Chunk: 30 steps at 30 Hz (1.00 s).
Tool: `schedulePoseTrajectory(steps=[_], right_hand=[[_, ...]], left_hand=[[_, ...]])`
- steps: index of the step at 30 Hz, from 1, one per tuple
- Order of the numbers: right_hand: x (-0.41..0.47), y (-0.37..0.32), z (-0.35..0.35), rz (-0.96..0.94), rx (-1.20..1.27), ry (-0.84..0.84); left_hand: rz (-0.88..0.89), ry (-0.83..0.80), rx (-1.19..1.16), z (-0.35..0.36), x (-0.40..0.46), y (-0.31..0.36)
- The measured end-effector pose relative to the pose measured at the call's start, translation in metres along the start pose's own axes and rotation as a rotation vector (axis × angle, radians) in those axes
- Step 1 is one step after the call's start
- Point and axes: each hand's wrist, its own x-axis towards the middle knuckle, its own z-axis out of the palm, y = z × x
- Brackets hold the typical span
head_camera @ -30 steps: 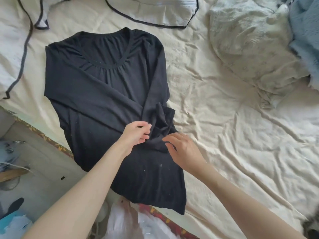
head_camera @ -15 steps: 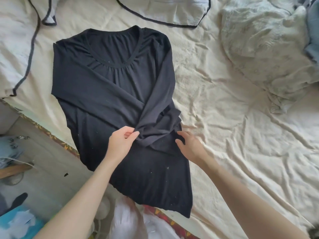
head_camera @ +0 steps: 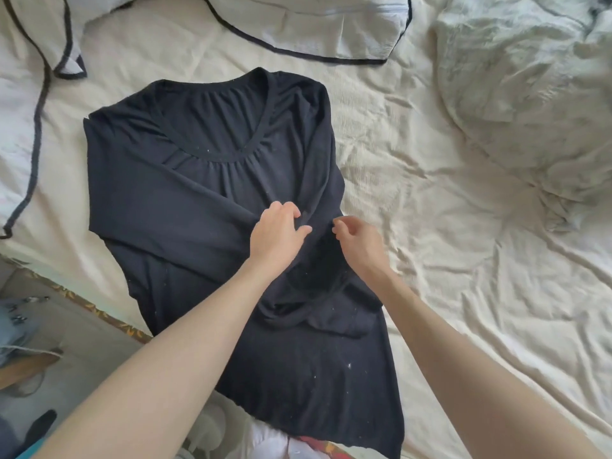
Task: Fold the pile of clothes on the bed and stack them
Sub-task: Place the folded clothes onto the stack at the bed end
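A black long-sleeved top lies flat, front up, on the cream bed sheet, neckline away from me. Both sleeves are folded in across its front, and their ends lie crossed and bunched at the waist. My left hand is over the middle of the top with fingers curled into the cloth where the left sleeve crosses; creases radiate from it. My right hand is beside it, fingers curled and pinching the right sleeve near the top's right edge. A rumpled pale garment pile lies at the upper right.
White pillowcases with black trim lie at the head of the bed and along the left. The bed edge runs diagonally at the lower left, with floor and clutter below it. The top's hem hangs over that edge.
Both hands have moved up from the bunched sleeve ends at the waist toward the chest of the top. The sleeve ends now lie below my wrists.
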Motion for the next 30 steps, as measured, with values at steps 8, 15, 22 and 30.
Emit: schedulePoseTrajectory(steps=[8, 15, 22, 30], right_hand=[[0.014, -0.022, 0.013, 0.217, 0.338, 0.038], [0.037, -0.047, 0.013, 0.506, 0.9, -0.019], [0.054, -0.059, 0.008, 0.695, 1.292, 0.071], [0.055, -0.059, 0.0, 0.817, 1.389, 0.114]], left_hand=[[-0.231, -0.056, -0.355, -0.068, -0.001, -0.069], [-0.199, 0.065, -0.079, -0.075, 0.054, -0.052], [0.06, 0.134, -0.078, -0.07, 0.142, 0.025], [-0.018, 0.185, -0.324, -0.065, 0.177, 0.064]])
